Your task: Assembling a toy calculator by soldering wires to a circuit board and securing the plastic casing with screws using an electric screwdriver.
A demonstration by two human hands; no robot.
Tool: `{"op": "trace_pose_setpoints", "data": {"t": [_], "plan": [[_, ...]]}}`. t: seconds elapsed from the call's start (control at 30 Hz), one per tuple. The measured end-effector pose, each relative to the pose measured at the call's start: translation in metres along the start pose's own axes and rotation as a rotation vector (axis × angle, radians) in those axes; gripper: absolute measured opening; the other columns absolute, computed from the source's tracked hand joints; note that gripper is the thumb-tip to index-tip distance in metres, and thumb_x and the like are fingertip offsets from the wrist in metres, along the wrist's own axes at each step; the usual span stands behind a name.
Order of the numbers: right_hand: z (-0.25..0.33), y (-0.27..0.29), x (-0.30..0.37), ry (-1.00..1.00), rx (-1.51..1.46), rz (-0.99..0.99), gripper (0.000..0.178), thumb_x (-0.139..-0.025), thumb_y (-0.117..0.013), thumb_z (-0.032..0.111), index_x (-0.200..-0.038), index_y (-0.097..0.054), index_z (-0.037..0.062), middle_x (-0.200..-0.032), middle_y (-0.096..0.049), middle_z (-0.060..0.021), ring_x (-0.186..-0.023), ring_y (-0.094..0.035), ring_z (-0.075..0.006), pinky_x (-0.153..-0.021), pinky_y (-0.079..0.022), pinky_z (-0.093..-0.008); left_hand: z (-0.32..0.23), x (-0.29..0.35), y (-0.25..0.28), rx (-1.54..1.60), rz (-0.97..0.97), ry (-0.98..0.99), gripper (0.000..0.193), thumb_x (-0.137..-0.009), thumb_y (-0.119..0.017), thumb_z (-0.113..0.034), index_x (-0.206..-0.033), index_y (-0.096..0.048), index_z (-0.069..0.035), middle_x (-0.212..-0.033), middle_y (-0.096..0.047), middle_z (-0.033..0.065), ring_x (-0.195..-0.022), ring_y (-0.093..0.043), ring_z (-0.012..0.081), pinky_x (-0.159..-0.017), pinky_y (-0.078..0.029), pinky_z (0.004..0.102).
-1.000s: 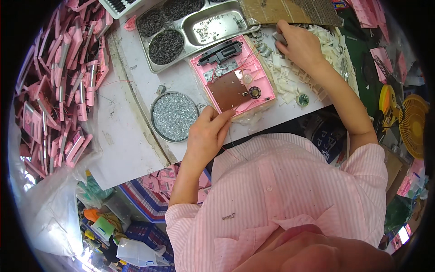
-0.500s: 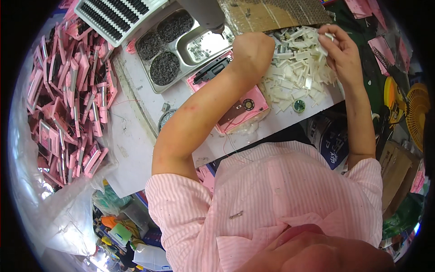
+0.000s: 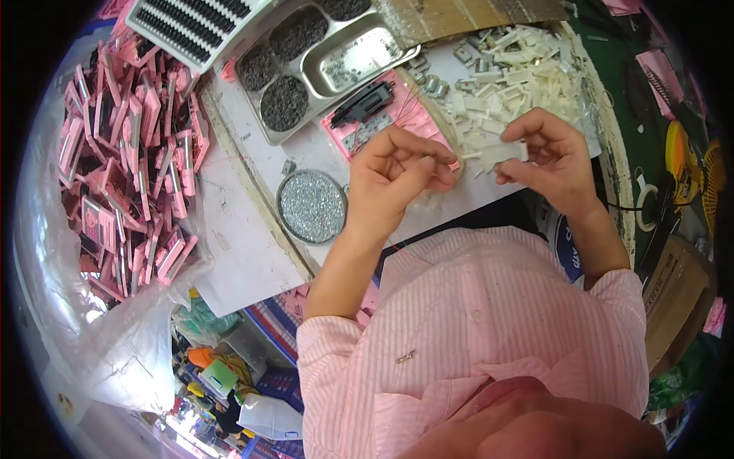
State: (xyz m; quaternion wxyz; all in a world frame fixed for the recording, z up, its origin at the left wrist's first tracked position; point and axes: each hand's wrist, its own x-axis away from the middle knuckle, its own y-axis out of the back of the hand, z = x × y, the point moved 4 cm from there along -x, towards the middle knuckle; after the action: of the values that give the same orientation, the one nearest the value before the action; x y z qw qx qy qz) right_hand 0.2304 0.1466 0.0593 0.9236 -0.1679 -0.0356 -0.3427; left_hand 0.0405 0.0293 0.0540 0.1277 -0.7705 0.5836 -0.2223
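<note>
A flat, translucent white plastic part [image 3: 498, 155] is pinched between thumb and fingers of my right hand [image 3: 552, 159]. Its narrow end points at my left hand [image 3: 397, 172], whose fingers are curled in with the thumb close to them. Whatever those fingers may hold is too small to make out. Just beyond my left hand lies an open pink plastic housing [image 3: 417, 115] with a dark mechanism [image 3: 363, 105] and thin wires in it. Past my right hand spreads a heap of white plastic parts [image 3: 527, 73], with small metal cylinders [image 3: 434, 86] at its left side.
A metal compartment tray [image 3: 304, 70] holds small dark pieces. A round dish [image 3: 312, 206] of tiny silvery pieces stands left of my left forearm. Pink housings [image 3: 130, 168] pile up at far left. A white rack [image 3: 195, 30] and cardboard [image 3: 466, 17] lie at the back.
My left hand has come back from the far side toward me, uncovering the pink housing and the dish. My right hand has moved nearer and left, bringing the white part to my left hand.
</note>
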Motion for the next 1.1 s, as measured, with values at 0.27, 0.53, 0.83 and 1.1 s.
{"op": "trace_pose_setpoints", "data": {"t": [0.27,0.53,0.83,1.1], "plan": [[-0.007,-0.041,-0.008,0.329,0.440,0.149,0.028,-0.081,-0.080,0.002,-0.107,-0.069,0.0011,-0.095,-0.069,-0.0043,-0.079,-0.064,-0.0108,-0.072,-0.053,-0.0253,0.035,0.039,0.026,0.427,-0.084,0.032,0.008,-0.097,-0.063,-0.008,-0.103,-0.060,-0.002,-0.109,-0.068,0.0165,-0.085,-0.070,0.0220,-0.071,-0.060,0.0321],[-0.012,-0.036,0.002,0.394,0.691,0.318,0.030,-0.090,-0.072,0.003,-0.118,-0.063,0.0004,-0.102,-0.071,-0.0094,-0.087,-0.071,-0.0157,-0.076,-0.055,-0.0288,0.016,0.057,0.001,0.089,-0.030,0.008,0.016,-0.093,-0.067,-0.001,-0.107,-0.062,0.001,-0.096,-0.069,0.0088,-0.086,-0.071,0.0161,-0.071,-0.060,0.0287],[-0.020,0.000,0.007,0.080,-0.006,0.224,0.030,-0.102,-0.058,0.013,-0.127,-0.053,-0.0038,-0.112,-0.069,-0.0138,-0.106,-0.069,-0.0219,-0.087,-0.052,-0.0320,0.007,-0.015,0.022,-1.621,-0.252,-0.097,0.027,-0.084,-0.074,-0.030,-0.088,-0.067,-0.004,-0.078,-0.069,0.0112,-0.069,-0.067,0.0298,-0.064,-0.053,0.0414],[-0.019,0.018,-0.018,0.190,0.290,0.068,0.026,-0.087,-0.075,0.005,-0.111,-0.071,-0.0015,-0.104,-0.064,-0.0051,-0.091,-0.059,-0.0129,-0.078,-0.049,-0.0268,0.022,-0.010,0.021,-1.478,-0.304,-0.328,0.011,-0.084,-0.074,-0.014,-0.087,-0.068,-0.005,-0.080,-0.068,0.0105,-0.070,-0.068,0.0273,-0.062,-0.052,0.0378]]}}
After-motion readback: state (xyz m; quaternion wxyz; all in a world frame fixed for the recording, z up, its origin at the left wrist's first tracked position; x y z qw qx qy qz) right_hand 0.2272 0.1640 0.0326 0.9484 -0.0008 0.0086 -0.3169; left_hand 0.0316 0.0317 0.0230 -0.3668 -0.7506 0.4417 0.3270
